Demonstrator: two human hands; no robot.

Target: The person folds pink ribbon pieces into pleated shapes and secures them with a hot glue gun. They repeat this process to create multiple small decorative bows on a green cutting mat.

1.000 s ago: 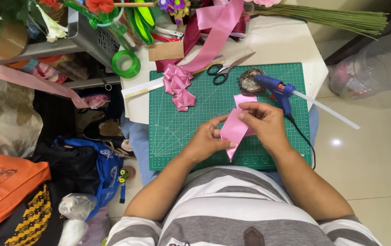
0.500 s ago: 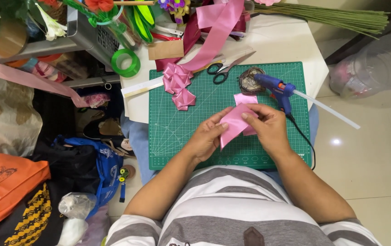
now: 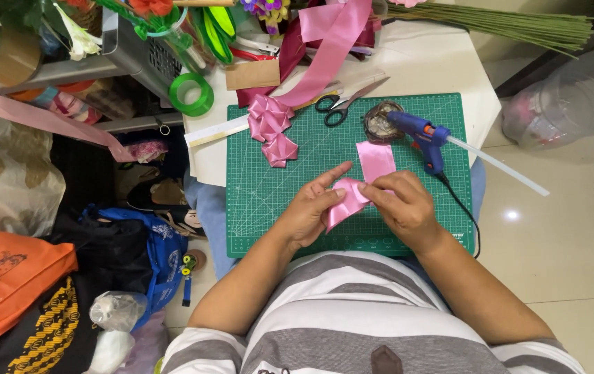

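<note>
We have both hands over the green cutting mat (image 3: 269, 194), near its front edge. Left hand (image 3: 311, 211) and right hand (image 3: 402, 208) each pinch the same folded pink ribbon piece (image 3: 344, 201): left grip closed on its lower left fold with the index finger stretched out straight, right grip closed on its upper right end with thumb and fingertips. The piece is lifted just off the mat, tilted, pointed end toward us. A flat pink ribbon strip (image 3: 376, 159) lies on the mat just behind the right hand. The blue glue gun (image 3: 425, 135) sits at the mat's back right, its nozzle at a small round dish (image 3: 378, 122), glue stick poking out past the mat's right edge. Finished pink ribbon petals (image 3: 272, 128) are stacked at the mat's back left. Black-handled scissors (image 3: 342, 104) lie across the mat's back edge. A green tape roll (image 3: 191, 93) hangs off the bench left of the mat.
</note>
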